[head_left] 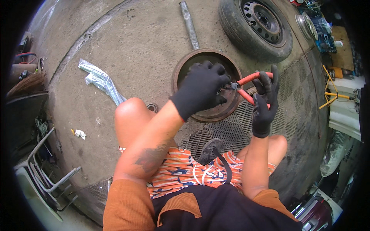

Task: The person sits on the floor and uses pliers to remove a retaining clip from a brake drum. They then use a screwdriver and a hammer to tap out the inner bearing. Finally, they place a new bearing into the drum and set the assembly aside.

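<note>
I squat over a rusty brake drum (184, 66) lying on the concrete. My left hand (202, 89), in a black glove, is closed over the drum's middle and seems to pinch a small part at the plier tips; that part is too small to name. My right hand (265, 101), also gloved, grips the red handles of a pair of pliers (246, 79), whose jaws point left into my left fingers. The drum's centre is hidden under my left hand.
A car wheel with tyre (255, 26) lies at the back right, a metal bar (189, 24) behind the drum. A clear plastic bag (101, 81) lies left, a small bearing ring (152, 107) by my left knee. A steel grating (296, 104) spans the right floor.
</note>
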Tool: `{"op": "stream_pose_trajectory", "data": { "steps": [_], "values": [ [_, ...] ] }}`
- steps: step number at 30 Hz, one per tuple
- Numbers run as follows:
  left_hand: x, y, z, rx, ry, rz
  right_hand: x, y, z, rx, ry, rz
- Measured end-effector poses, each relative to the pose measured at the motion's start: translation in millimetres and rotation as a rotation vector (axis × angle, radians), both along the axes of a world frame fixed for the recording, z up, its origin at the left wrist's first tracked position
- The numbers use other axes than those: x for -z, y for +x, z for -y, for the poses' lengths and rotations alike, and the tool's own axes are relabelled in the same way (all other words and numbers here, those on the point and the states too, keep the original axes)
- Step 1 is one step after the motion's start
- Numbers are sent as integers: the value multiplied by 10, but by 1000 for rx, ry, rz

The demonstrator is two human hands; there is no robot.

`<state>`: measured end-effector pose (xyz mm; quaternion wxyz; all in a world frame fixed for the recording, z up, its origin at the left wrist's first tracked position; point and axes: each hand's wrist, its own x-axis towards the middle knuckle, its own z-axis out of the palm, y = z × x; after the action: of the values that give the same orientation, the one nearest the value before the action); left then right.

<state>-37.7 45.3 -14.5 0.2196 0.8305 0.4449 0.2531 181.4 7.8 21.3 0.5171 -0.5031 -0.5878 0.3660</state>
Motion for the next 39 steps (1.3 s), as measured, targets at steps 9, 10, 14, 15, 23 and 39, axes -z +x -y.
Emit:
{"op": "stream_pose_trajectory", "data": {
  "steps": [9, 10, 14, 15, 23, 39],
  "values": [
    [348, 111, -82, 102, -10, 296, -583, 347, -291, -372, 326, 1035],
    [352, 101, -78, 96, -4, 337, -680, 322, -366, -434, 351, 1121],
    [446, 99, -30, 94, 17, 432, -956, 250, -542, -594, 481, 1443],
    [473, 102, -25, 100, 19, 447, -971, 213, -572, -656, 469, 1461],
    [389, 217, -57, 77, -237, 660, -1127, 67, -658, -840, 428, 1529],
    [392, 503, -232, -500, -344, 670, -1093, 75, -736, -909, 455, 1469]
  ]
}}
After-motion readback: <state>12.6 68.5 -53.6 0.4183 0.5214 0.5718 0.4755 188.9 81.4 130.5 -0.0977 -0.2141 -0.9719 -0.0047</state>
